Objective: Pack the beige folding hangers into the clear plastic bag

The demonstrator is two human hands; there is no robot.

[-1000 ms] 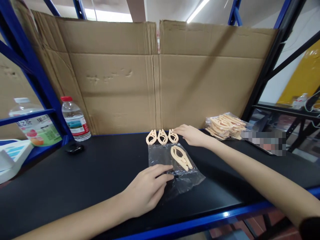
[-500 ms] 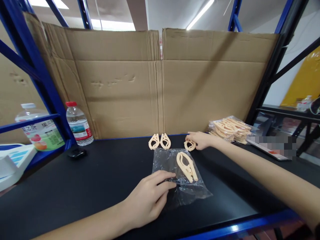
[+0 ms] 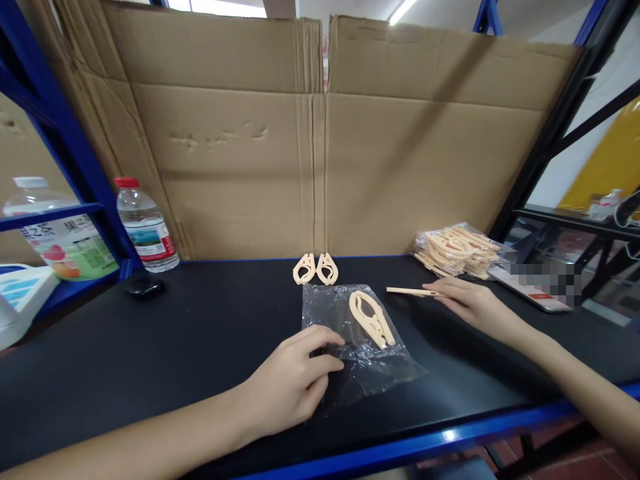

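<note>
While pinching 1 end of a beige hanger (image 3: 410, 291) in the fingers of the right hand (image 3: 470, 307), presents it edge-on and roughly level over the black table (image 3: 240, 320), to the right of a clear plastic bag (image 3: 325, 310) and apart from it. Appears raised off the tabletop. Cannot tell the position of the right thumb. Observed over the near left part of the bag: the left hand (image 3: 300, 373), palm down, fingers loosely spread; cannot tell light contact from hovering at the fingertips. Located within the bag's outline: another hanger (image 3: 376, 328), lying aslant with its ends toward the near right; cannot confirm whether inside the bag or on top. Found beyond the bag, at the back edge of the table: 2 more hangers (image 3: 336, 272), side by side. Noted at the back right: a wrapped heap of hangers (image 3: 455, 248), with a flat device (image 3: 540, 293) just beside it, partly blurred out. Recorded at the back left: 1 red-capped bottle (image 3: 150, 240), near a small black object (image 3: 145, 285); farther left, behind a blue rail (image 3: 50, 217), 1 larger white-capped bottle (image 3: 75, 250). Noted behind the table: upright brown cardboard (image 3: 225, 147).
</note>
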